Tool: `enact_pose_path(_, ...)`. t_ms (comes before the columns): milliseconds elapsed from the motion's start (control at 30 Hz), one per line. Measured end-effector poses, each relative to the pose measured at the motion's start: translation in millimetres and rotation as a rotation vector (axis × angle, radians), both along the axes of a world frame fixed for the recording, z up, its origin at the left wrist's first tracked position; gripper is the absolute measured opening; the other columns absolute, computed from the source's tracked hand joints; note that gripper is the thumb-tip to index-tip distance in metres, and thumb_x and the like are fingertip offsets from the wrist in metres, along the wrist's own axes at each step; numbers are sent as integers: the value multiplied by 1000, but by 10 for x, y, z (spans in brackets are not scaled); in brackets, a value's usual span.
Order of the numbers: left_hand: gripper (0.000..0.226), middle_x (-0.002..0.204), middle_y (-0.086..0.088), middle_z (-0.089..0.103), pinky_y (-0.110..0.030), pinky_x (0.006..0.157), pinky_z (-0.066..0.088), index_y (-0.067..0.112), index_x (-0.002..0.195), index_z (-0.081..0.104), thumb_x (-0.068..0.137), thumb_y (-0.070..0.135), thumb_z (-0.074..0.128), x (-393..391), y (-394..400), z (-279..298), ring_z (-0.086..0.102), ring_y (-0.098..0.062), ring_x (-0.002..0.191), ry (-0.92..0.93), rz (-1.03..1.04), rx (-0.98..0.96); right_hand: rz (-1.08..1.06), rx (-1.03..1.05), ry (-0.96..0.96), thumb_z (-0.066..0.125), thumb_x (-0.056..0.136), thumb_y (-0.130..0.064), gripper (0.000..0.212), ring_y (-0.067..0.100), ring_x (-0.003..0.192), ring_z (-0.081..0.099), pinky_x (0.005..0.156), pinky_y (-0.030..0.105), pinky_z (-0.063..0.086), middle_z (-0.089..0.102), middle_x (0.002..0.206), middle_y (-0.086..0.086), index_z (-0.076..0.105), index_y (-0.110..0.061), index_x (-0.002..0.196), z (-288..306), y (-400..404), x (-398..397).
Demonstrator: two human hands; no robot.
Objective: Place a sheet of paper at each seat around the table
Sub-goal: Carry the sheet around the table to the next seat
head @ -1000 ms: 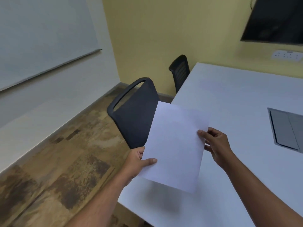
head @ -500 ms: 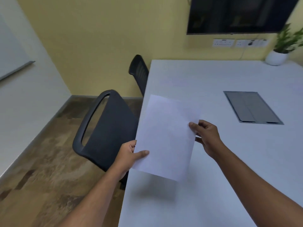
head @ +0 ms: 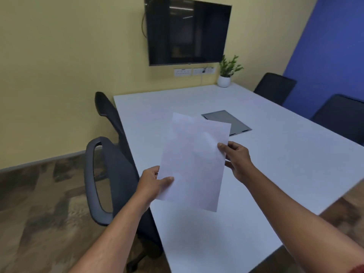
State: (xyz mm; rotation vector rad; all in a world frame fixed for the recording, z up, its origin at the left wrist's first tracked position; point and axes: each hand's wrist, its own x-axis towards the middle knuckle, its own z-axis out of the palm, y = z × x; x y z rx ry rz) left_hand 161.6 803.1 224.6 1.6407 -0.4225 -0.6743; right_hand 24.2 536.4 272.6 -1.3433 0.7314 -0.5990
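Observation:
A white sheet of paper (head: 194, 160) hangs in the air above the near left part of the white table (head: 275, 164). My left hand (head: 152, 184) pinches its lower left edge, thumb on top. My right hand (head: 237, 159) pinches its right edge. No other sheet shows on the table. Two black chairs stand at the table's left side, the near chair (head: 110, 180) beside my left arm and the far chair (head: 107, 111) behind it. Two more black chairs stand at the right side, one (head: 274, 88) further back and one (head: 340, 117) nearer.
A grey cable hatch (head: 228, 122) is set into the tabletop, partly behind the paper. A potted plant (head: 226, 72) stands at the table's far end under a wall-mounted screen (head: 189, 31). Patterned brown floor lies to the left of the chairs.
The view has swung to the right, bringing the screen, the plant and the right-side chairs into sight. Both hands keep their hold on the sheet above the table.

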Motion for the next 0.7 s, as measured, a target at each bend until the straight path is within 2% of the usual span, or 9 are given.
enact_pose_path(133,18,102,4,85,-39,86,65,18,111,80,94,10,83,139,112,101,83,-20,93,-15,-84,-1,-86,-9,-20,79,96,-20,22,26,95,78,80,39,61,82,112,12,76,-7,113,65,200,-167)
enact_pose_path(400,20,101,2,86,-33,82,63,15,114,78,95,9,82,516,132,84,83,-19,92,-28,-229,45,-212,20,-40,78,96,-20,24,26,97,78,84,41,62,82,113,10,77,-6,115,-122,369,-154)
enact_pose_path(700,28,106,-4,85,-47,94,64,13,120,76,93,11,85,1408,-83,99,83,-26,98,14,-409,161,-317,70,-94,78,96,-20,23,28,102,78,87,43,63,82,113,9,77,-8,115,-360,316,447)
